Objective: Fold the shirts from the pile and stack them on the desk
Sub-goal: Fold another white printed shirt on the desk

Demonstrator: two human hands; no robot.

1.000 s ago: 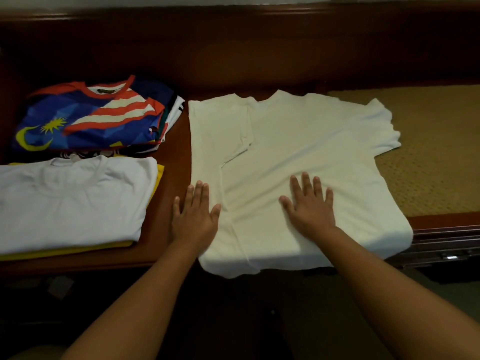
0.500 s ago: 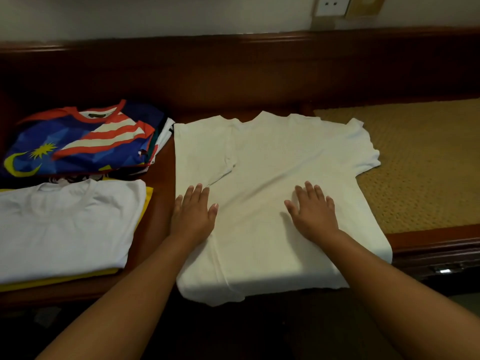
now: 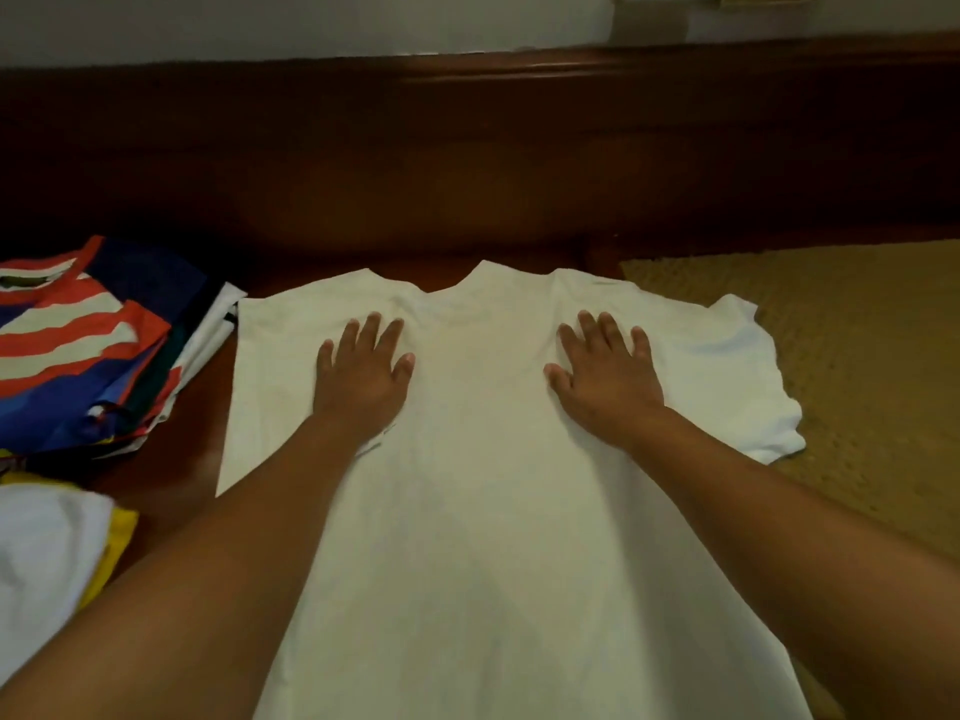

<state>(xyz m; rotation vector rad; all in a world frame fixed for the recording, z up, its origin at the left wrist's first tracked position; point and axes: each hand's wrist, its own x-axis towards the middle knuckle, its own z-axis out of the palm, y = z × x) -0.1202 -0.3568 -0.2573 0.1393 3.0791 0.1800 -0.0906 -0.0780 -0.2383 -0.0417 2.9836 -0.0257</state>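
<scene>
Pressing flat, both hands now sit up near the shoulders of the white shirt (image 3: 498,511); half a second ago they were lower, around mid-body, so they have slid toward the collar. Judgement: this is a smoothing pass after the left side was folded in, and the right side fold is probably next.

Near edge: both forearms cross the lower body of the shirt, hem out of view at the bottom. Near left, a folded white shirt (image 3: 41,553) lies on something yellow (image 3: 117,543), blurred.

Middle: left hand (image 3: 363,376) palm down, fingers spread, gripping nothing, resting on the folded-in left panel. Right hand (image 3: 605,376) likewise flat and spread, holding nothing, just inside the right sleeve (image 3: 748,387), which is unfolded and sticks out right onto the woven mat (image 3: 831,356).

Shirt lies on the desk (image 3: 208,407), centre of scene, long axis running near to far, collar at the far end, pointing at the wooden back panel (image 3: 467,163).

Far left: striped jersey (image 3: 78,345) tops a stack, just beside the shirt's left edge, not touching as far as visible.
</scene>
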